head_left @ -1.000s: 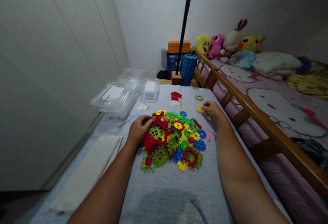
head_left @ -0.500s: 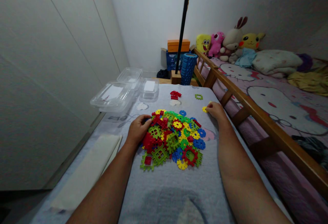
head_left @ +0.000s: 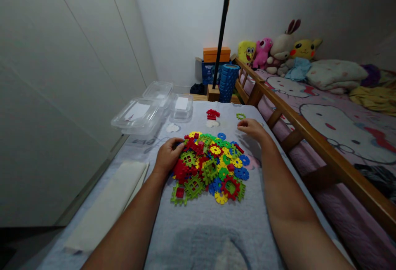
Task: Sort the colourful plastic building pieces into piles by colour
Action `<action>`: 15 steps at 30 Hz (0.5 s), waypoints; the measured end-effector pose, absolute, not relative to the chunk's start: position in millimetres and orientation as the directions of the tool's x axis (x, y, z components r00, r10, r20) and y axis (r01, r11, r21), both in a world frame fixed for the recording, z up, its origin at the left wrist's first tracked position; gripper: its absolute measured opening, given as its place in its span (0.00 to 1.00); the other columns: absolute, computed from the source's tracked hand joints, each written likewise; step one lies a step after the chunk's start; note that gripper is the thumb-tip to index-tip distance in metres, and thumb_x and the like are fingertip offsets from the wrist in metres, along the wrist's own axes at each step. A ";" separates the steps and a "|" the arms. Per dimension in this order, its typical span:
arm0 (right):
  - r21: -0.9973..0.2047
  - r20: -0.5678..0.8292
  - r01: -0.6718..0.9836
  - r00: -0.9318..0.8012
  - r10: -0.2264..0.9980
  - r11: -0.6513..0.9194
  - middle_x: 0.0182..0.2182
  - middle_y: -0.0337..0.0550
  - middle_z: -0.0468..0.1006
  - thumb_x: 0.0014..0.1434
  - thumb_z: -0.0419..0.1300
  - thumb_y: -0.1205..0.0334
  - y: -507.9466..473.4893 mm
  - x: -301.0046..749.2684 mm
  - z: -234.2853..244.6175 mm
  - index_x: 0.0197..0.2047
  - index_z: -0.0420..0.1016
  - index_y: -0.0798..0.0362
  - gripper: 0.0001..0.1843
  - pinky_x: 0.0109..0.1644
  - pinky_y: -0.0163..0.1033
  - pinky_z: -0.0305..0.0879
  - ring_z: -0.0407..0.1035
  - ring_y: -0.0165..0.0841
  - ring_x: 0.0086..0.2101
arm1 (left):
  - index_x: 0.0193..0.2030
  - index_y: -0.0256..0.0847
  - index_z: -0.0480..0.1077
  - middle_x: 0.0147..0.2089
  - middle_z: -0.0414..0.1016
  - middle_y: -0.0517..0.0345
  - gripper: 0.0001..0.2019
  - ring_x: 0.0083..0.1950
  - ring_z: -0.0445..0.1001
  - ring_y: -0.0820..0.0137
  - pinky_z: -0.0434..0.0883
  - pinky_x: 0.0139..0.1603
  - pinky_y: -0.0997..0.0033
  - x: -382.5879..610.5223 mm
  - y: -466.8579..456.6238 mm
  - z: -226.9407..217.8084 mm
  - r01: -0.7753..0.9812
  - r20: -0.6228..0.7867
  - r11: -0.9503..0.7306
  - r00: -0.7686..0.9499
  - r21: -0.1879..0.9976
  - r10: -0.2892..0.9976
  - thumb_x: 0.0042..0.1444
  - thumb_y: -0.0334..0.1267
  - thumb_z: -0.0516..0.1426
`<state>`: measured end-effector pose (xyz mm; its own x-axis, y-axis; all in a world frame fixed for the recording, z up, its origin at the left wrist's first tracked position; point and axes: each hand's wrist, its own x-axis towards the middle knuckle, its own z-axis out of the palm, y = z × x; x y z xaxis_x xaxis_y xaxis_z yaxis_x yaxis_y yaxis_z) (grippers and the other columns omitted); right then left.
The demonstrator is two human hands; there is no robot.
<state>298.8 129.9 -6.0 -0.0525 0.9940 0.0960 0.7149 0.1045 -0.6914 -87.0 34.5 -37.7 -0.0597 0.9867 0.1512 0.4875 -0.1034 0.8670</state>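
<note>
A heap of plastic building pieces [head_left: 213, 167] lies on the cloth-covered table, with red, yellow, blue and green notched discs and square lattice frames. My left hand [head_left: 168, 153] rests against the left edge of the heap, thumb and forefinger apart, touching red pieces; its other fingers are hidden. Beyond the heap at the right, my right hand [head_left: 252, 129] hovers above the cloth with its fingers apart and nothing visible in them. A green frame piece [head_left: 240, 116] lies just past that hand. Several red pieces [head_left: 213, 114] form a small group farther left.
Clear plastic boxes [head_left: 137, 115] with white labels stand at the far left. A folded off-white cloth [head_left: 108, 208] lies along the table's left side. On the right, a wooden bed rail [head_left: 291, 123] runs beside the table. A black pole [head_left: 220, 35] rises behind the far edge.
My right hand has moved left, toward the heap, and the yellow disc it pinched no longer shows in its fingers. My left hand stays at the heap's edge.
</note>
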 end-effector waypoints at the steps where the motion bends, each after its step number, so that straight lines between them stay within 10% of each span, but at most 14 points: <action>1: -0.678 0.076 0.723 -0.115 0.991 0.135 0.29 0.40 0.80 0.50 0.64 0.62 129.4 288.6 -4.8 0.33 0.80 0.53 0.06 0.37 0.35 0.65 0.71 0.33 0.31 | 0.45 0.41 0.78 0.46 0.83 0.51 0.19 0.47 0.79 0.59 0.74 0.52 0.59 -87.0 34.5 -38.1 0.487 0.148 -0.100 -0.061 0.868 0.987 0.55 0.52 0.58; 15: -0.424 0.016 0.852 -0.332 0.943 0.307 0.43 0.45 0.79 0.52 0.67 0.70 125.7 237.7 -27.0 0.47 0.83 0.52 0.17 0.48 0.35 0.66 0.72 0.35 0.42 | 0.42 0.42 0.77 0.52 0.81 0.50 0.16 0.56 0.77 0.58 0.69 0.64 0.57 -87.1 35.8 -39.3 0.475 0.223 -0.156 -0.088 0.866 0.971 0.53 0.50 0.59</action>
<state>237.7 125.7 -27.0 -0.3324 0.9430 0.0157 0.8521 0.3074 -0.4236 -87.1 35.8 -39.3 -0.0876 0.9709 0.2230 0.4751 -0.1560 0.8660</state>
